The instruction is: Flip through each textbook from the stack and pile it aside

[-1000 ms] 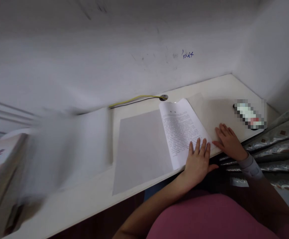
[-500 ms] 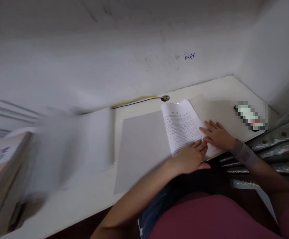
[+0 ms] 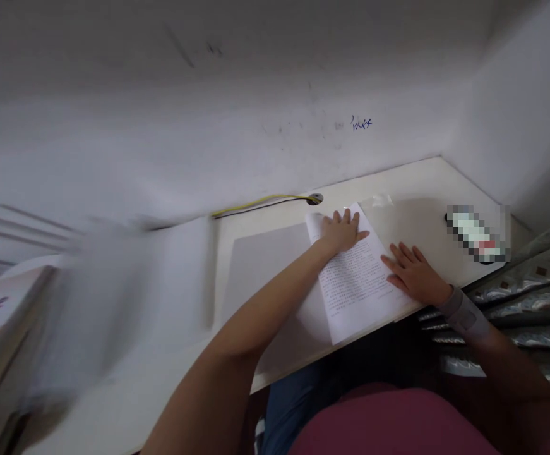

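A white printed sheet or folded booklet [image 3: 355,284] lies on the desk in front of me; I cannot tell how many pages it has. Across its upper part lies my left hand [image 3: 343,232], palm down with fingers spread, covering some of the print. My right hand [image 3: 414,273] rests flat at the right edge of the paper, fingers apart, and a grey band circles that wrist. Under the paper and to its left is a grey rectangular area [image 3: 265,265] on the desktop.
A phone [image 3: 476,234], blurred out, lies at the right. Yellow and black cables [image 3: 260,205] run along the wall into a desk hole [image 3: 315,199]. Blurred white papers [image 3: 151,284] and a stack of books [image 3: 4,316] stand at the left. Patterned fabric [image 3: 535,284] hangs beside the desk's right end.
My left hand has moved from the paper's lower right up to its top, uncovering the lower print. My right hand stays by the right edge. The view has tilted slightly.
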Action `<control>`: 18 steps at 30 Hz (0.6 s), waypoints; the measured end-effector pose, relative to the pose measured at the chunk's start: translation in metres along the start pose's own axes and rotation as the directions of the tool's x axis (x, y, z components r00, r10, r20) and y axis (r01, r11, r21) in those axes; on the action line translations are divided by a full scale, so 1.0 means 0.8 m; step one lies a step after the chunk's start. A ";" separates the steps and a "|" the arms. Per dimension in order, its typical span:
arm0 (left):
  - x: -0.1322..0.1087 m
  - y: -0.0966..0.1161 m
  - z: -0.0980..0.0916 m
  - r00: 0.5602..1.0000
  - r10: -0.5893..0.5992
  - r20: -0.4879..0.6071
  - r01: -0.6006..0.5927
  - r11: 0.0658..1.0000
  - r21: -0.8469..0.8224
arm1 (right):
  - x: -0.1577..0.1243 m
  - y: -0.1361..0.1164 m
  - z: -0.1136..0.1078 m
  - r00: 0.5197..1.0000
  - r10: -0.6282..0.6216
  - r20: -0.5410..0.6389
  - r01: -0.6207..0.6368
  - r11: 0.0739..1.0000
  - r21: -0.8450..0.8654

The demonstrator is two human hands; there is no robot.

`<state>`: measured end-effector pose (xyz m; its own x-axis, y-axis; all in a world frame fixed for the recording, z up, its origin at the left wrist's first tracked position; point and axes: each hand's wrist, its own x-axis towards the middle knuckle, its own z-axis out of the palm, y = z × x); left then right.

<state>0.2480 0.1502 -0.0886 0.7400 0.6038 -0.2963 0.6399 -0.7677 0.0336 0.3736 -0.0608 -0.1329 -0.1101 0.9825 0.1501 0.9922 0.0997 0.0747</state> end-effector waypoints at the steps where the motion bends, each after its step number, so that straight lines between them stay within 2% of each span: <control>1: -0.001 0.000 0.003 1.000 0.000 -0.007 0.000 1.000 0.005 | 0.000 0.000 0.000 1.000 0.002 -0.003 -0.002 1.000 0.005; 4: -0.001 -0.001 0.003 0.999 0.029 -0.014 -0.029 0.999 0.023 | -0.001 0.000 0.002 1.000 0.005 -0.010 -0.005 1.000 0.021; 12: 0.007 -0.013 -0.015 0.987 0.159 -0.016 -0.158 0.986 0.053 | 0.000 0.002 0.002 1.000 -0.013 -0.022 0.013 0.999 0.037; 18: 0.013 -0.017 -0.014 0.985 0.144 -0.094 -0.134 0.986 0.102 | 0.000 -0.001 0.000 1.000 0.002 -0.016 -0.001 0.999 0.033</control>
<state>0.2492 0.1696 -0.0816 0.8404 0.5049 -0.1971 0.5106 -0.8595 -0.0245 0.3727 -0.0607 -0.1328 -0.1095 0.9800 0.1663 0.9937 0.1038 0.0424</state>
